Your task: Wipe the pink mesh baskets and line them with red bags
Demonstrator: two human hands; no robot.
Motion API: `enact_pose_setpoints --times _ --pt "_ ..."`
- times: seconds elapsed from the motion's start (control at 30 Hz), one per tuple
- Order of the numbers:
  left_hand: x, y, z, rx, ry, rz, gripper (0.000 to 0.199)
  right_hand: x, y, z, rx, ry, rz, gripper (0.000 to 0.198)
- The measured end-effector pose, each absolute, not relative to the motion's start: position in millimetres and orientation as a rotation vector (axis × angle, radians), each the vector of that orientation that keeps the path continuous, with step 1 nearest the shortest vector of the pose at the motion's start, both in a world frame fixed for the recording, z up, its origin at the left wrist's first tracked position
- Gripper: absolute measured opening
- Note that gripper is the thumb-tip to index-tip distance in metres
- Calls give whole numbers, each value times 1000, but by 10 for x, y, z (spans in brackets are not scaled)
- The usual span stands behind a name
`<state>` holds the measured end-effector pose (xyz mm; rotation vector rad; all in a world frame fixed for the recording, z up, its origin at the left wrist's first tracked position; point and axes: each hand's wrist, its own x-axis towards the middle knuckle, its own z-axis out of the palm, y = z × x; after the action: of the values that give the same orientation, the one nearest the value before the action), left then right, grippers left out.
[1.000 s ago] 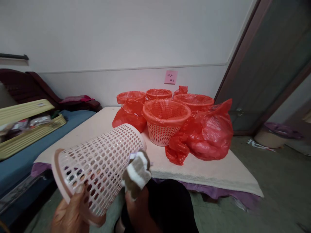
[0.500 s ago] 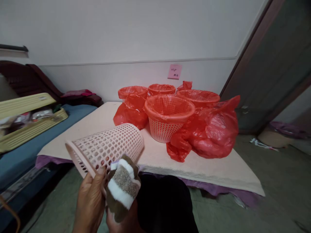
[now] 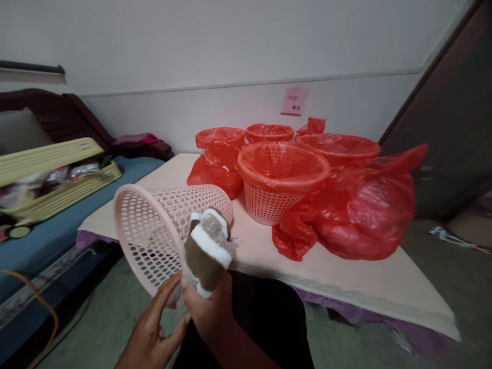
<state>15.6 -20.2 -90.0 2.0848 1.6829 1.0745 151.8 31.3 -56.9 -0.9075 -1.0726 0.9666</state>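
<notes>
A pale pink perforated plastic basket (image 3: 165, 210) lies tilted on its side, its wide mouth facing left and toward me. My right hand (image 3: 211, 307) is closed at the rim, gripping it together with a fuzzy striped sock (image 3: 210, 241) in brown, white and grey. The sock rests against the basket's outside. Just left of it, my left hand (image 3: 154, 328) has thumb and fingers apart, with fingertips at the lower rim. Behind stands another pink basket (image 3: 265, 202), upright and lined with a red plastic bag (image 3: 284, 161).
More red-lined baskets (image 3: 338, 146) and filled red bags (image 3: 365, 215) crowd the bed (image 3: 346, 279). A pink note (image 3: 294, 101) is stuck to the wall. On the left, an open yellow case (image 3: 57, 154) with packed items sits on a blue bed (image 3: 132, 177).
The basket has turned so its mouth shows more. My left hand has loosened from the rim and dropped lower. My right hand and the sock have moved up and right; the view has shifted.
</notes>
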Motion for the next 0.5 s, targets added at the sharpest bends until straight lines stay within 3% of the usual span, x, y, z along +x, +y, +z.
enact_pose_setpoints --times 0.1,0.3,0.5 --pt "173 -56 -902 2239 1742 983 55 1561 520 -399 -933 -1024 974 13" --pt "175 264 -993 2404 1695 1047 41 1546 840 -260 -890 -968 1009 29" --pt "17 253 -971 2429 1641 1190 38 1562 939 -462 -702 -1388 804 30"
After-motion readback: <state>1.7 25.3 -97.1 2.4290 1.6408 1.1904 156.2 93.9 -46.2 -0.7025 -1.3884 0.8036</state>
